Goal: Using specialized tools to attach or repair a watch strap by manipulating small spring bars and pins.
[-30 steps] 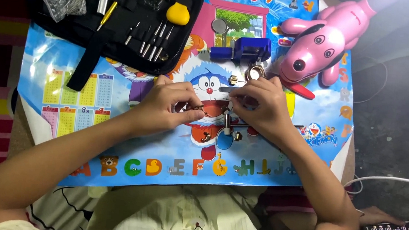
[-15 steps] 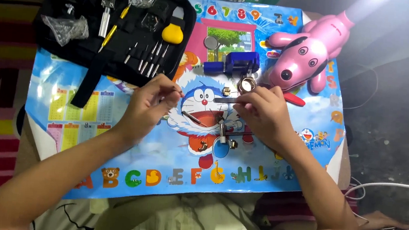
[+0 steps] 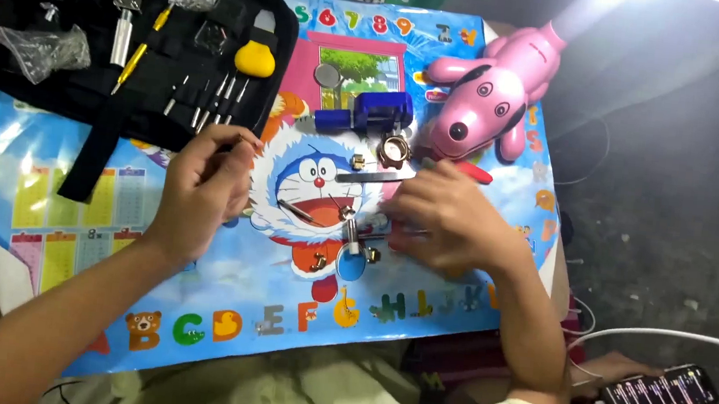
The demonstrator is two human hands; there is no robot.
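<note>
My left hand (image 3: 201,185) rests on the colourful cartoon mat (image 3: 192,300), its thumb and fingertips pinched together at the edge of the black tool case (image 3: 112,130). Whether it holds anything is unclear. My right hand (image 3: 454,224) is blurred and lies palm down on the mat, beside several small metal parts (image 3: 353,245). Its fingertips are at the right end of flat metal tweezers (image 3: 369,177). Just above them lie a round metal watch case (image 3: 395,150) and a blue clamp tool (image 3: 366,113).
The open tool case holds small screwdrivers (image 3: 206,104), a yellow-handled tool (image 3: 256,58) and plastic bags (image 3: 40,48). A pink toy dog (image 3: 483,100) sits at the mat's top right. A lit phone (image 3: 658,391) on a white cable lies on the floor at lower right.
The hands have parted. My left hand moved left to the tool case edge; my right hand dropped lower on the mat. The tweezers now lie on the mat.
</note>
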